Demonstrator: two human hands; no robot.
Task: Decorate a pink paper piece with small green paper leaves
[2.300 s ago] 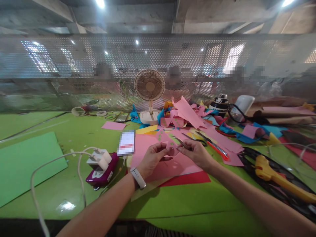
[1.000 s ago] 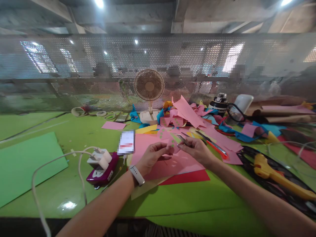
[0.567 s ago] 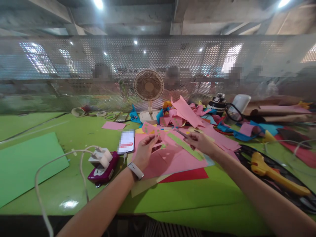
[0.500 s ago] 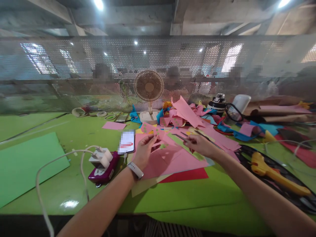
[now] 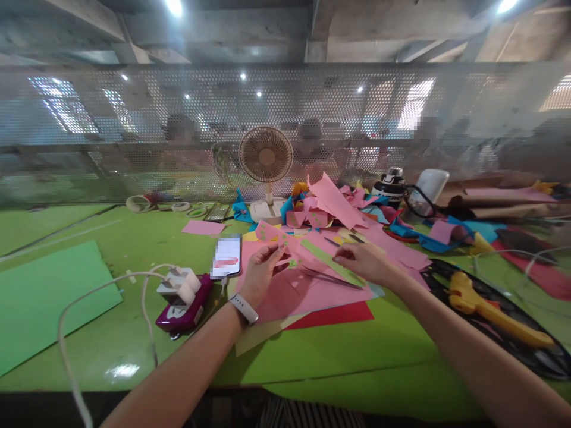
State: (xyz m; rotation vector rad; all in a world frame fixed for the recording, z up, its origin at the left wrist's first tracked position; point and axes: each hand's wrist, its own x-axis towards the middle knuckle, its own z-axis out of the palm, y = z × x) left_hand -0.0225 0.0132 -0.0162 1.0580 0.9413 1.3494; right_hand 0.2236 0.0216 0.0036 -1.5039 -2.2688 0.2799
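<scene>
My left hand [image 5: 262,267] pinches a pink paper bow with green dots [image 5: 267,232] above the stacked sheets. My right hand [image 5: 363,261] hovers to its right with curled fingers; whatever they hold, if anything, is too small or hidden to make out. Between the hands, a pair of metal tweezers [image 5: 334,278] lies on the pink paper [image 5: 307,300]. A light green paper strip [image 5: 328,258] is beside the right fingertips. Just behind this hand, the dark tips of another tool [image 5: 355,238] show, partly covered.
A phone [image 5: 226,255] and a purple power strip [image 5: 185,309] with white plugs are at left. A fan [image 5: 266,156] stands behind, beside heaped paper scraps [image 5: 336,199]. At right, a yellow glue gun [image 5: 495,309] rests on a black tray [image 5: 548,364].
My right hand has let go of the tweezers, which now lie on the pink paper. My left hand keeps the paper bow in about the same place.
</scene>
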